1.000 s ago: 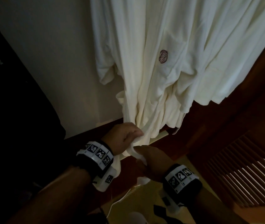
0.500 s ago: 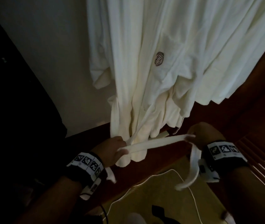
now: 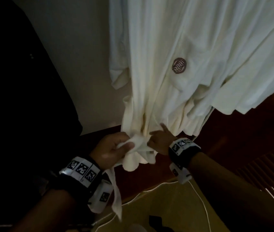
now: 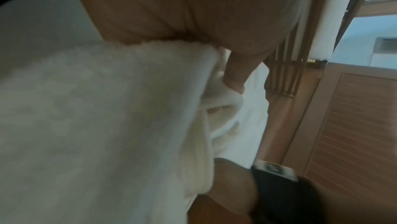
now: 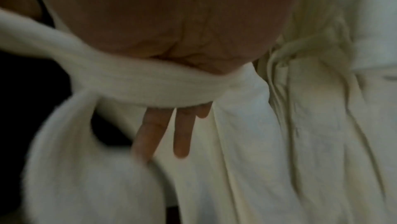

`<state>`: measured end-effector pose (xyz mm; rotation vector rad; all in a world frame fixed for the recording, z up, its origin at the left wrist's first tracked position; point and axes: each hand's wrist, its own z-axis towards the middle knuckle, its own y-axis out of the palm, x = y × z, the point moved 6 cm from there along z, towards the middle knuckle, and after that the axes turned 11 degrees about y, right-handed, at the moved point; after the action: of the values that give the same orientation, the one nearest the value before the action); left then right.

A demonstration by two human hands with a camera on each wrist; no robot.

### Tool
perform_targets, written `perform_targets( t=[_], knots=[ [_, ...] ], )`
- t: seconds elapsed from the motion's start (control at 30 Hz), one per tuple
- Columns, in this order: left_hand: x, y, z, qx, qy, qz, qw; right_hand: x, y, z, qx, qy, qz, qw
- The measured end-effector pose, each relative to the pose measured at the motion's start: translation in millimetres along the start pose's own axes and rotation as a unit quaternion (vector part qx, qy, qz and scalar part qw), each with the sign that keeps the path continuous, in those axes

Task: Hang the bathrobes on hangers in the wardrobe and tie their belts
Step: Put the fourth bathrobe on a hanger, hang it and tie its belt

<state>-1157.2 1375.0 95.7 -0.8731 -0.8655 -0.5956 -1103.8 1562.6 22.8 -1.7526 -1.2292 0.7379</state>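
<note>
A white bathrobe point(image 3: 166, 39) with a round dark logo hangs in front of me. Its belt point(image 3: 139, 144) is bunched at the robe's front, low down. My left hand point(image 3: 114, 148) grips the belt there, thumb on top, and one belt end hangs down past that wrist. The left wrist view shows a fingertip point(image 4: 234, 75) pressing into the white cloth. My right hand point(image 3: 159, 142) is close beside the left, one finger pointing up against the robe. In the right wrist view the belt point(image 5: 139, 83) lies across that hand, and its straight fingers point(image 5: 182, 134) reach past it onto the robe point(image 5: 300, 125).
A second white robe point(image 3: 250, 64) hangs just to the right. A louvred wooden door point(image 3: 266, 181) stands at the right. A dark wooden ledge point(image 3: 225, 148) runs below the robes, and a white cable point(image 3: 199, 201) trails over the yellowish floor. A pale wall point(image 3: 74, 47) is at the left.
Half a second ago the belt was stretched between my hands. The right hand has since swung back left to the robe's front, next to the left hand.
</note>
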Motion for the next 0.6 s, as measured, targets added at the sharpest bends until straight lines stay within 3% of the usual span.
perform_targets(
  t=[0.07,0.13,0.17,0.23,0.27,0.3,0.37,0.43,0.53,0.6],
  knots=[
    [-2.4,-5.8,-0.2,0.022,-0.031,0.009,0.999,-8.8,3.9,-9.3,-0.031,-0.044,0.113,0.992],
    [-5.8,-5.5,-1.7,0.025,-0.055,0.021,0.998,-14.4,-9.9,-19.6,0.029,-0.082,0.262,0.961],
    [-7.0,-3.8,-2.3,0.028,-0.063,0.019,0.997,-8.8,-17.8,-26.1,0.124,-0.079,0.326,0.934],
    [-8.8,-1.4,-3.2,0.049,-0.085,-0.02,0.995,8.8,-23.2,-51.1,0.362,-0.03,0.388,0.847],
    [-9.0,-0.6,-2.9,0.061,-0.101,-0.051,0.992,16.1,-15.9,-61.6,0.421,0.016,0.401,0.813],
    [-8.3,0.7,-1.7,0.071,-0.117,-0.083,0.987,21.2,-2.6,-64.3,0.422,0.074,0.412,0.804],
    [-2.3,2.7,1.9,0.073,-0.123,-0.129,0.981,18.0,32.6,-53.1,0.272,0.151,0.455,0.834],
    [7.0,5.4,8.0,0.052,-0.11,-0.14,0.983,-1.1,51.9,-44.9,0.12,0.121,0.507,0.845],
    [21.3,8.7,18.4,0.023,-0.078,-0.131,0.988,-22.3,18.4,-48.7,0.099,-0.011,0.603,0.791],
    [28.7,5.0,27.0,0.033,-0.066,-0.125,0.989,-22.0,-13.2,-53.2,0.096,-0.058,0.666,0.738]
  ],
)
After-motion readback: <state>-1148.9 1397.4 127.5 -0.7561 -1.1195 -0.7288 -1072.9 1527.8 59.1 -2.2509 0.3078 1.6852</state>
